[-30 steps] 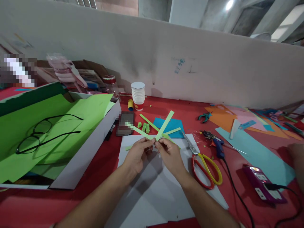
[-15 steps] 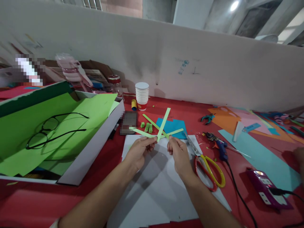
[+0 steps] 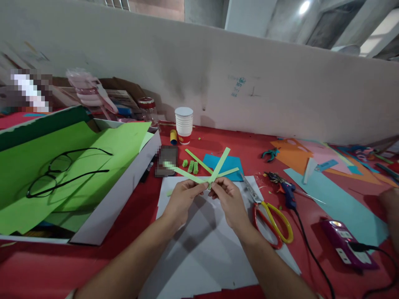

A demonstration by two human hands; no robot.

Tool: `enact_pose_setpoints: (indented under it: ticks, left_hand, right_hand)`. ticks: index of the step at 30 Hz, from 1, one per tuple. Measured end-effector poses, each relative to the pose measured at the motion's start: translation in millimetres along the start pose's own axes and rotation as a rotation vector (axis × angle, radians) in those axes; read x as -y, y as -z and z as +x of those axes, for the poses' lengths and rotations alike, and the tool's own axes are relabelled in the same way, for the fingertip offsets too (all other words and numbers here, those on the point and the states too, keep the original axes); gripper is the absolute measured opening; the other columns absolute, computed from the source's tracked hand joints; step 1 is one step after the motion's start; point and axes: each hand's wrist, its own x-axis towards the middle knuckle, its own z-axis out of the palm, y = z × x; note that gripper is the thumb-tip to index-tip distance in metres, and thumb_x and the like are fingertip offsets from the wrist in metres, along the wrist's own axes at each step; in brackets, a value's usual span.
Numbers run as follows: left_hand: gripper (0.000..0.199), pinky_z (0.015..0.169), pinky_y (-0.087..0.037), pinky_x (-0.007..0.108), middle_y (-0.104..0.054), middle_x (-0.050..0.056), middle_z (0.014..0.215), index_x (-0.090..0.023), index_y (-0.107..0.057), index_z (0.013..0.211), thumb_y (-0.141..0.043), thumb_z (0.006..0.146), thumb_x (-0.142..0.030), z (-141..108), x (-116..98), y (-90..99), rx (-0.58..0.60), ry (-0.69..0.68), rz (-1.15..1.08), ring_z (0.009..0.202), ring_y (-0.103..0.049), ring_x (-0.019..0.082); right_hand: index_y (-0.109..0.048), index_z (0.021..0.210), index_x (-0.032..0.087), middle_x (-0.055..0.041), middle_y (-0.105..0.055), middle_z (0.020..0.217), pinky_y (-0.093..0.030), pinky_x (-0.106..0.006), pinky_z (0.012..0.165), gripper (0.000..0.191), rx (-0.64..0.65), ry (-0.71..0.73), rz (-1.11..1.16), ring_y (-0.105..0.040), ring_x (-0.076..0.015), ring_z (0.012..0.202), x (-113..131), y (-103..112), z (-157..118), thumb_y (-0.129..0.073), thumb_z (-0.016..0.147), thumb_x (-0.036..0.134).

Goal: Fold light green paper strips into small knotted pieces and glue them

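- Head view, obscured parts: both hands' fingers covered the lower ends of the light green strips [image 3: 220, 164], so the fold or joint there could not be made out.
- A blurred patch masked most of a dark flat object [image 3: 166, 161] beyond the left hand [image 3: 182, 201]; its type could not be told. The far left was also pixelated.
- Another person's hand [image 3: 392, 207] was cut off by the right edge.
- Hand state: the left hand's thumb and fingers were clamped on the light green strips. The right hand [image 3: 230, 201] was pinched together on them, beside the left fingertips. The strips fanned out above the white paper [image 3: 202, 253].
- Change noted: half a second earlier the right fingertips stood apart from the left ones; at inspection they had come together. The scissors [image 3: 271, 222] remained to the right of the right hand, partly on the white paper.
- Containers: an open box [image 3: 124, 192] at left held green sheets [image 3: 115, 141], with black-framed glasses [image 3: 51, 179] on top. A stack of paper cups [image 3: 184, 124] stood upright on the red counter [image 3: 124, 243]. A clear jar [image 3: 149, 111] with a red lid stood behind the box; its contents were indistinct.
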Motion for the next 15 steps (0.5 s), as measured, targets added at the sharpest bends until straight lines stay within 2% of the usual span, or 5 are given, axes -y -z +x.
enact_pose_setpoints:
  ticks: [7,12,15]
  left_hand:
    - [0.023,0.058,-0.032,0.026,-0.053,-0.003,0.053,-0.016,-0.06,0.054,-0.075,0.062,-0.032,2.2,2.2,1.7,-0.016,0.043,-0.035,0.055,-0.043,0.009]
    - [0.02,0.062,-0.036,0.026,-0.059,0.001,0.061,-0.014,-0.066,0.064,-0.074,0.064,-0.033,1.9,2.5,1.8,0.061,0.037,-0.03,0.059,-0.048,0.011]
    - [0.019,0.062,-0.036,0.026,-0.059,0.001,0.061,-0.015,-0.067,0.065,-0.075,0.063,-0.031,1.4,1.9,1.3,0.061,0.029,-0.038,0.059,-0.048,0.011]
  right_hand:
    - [-0.062,0.075,0.017,0.0009,-0.062,0.066,-0.045,-0.024,0.06,0.014,0.018,-0.021,0.057,-0.058,-0.0109,0.06,1.7,-3.0,-2.7,-0.066,0.071,0.029]
    - [-0.063,0.071,0.016,0.0018,-0.06,0.06,-0.043,-0.023,0.057,0.015,-0.004,-0.081,0.112,-0.056,-0.0099,0.056,5.4,-2.7,-2.1,-0.069,0.068,0.029]
    - [-0.063,0.068,0.016,0.0026,-0.059,0.058,-0.042,-0.022,0.056,0.014,-0.023,-0.079,0.107,-0.054,-0.0094,0.055,5.7,-1.9,-1.8,-0.069,0.067,0.029]
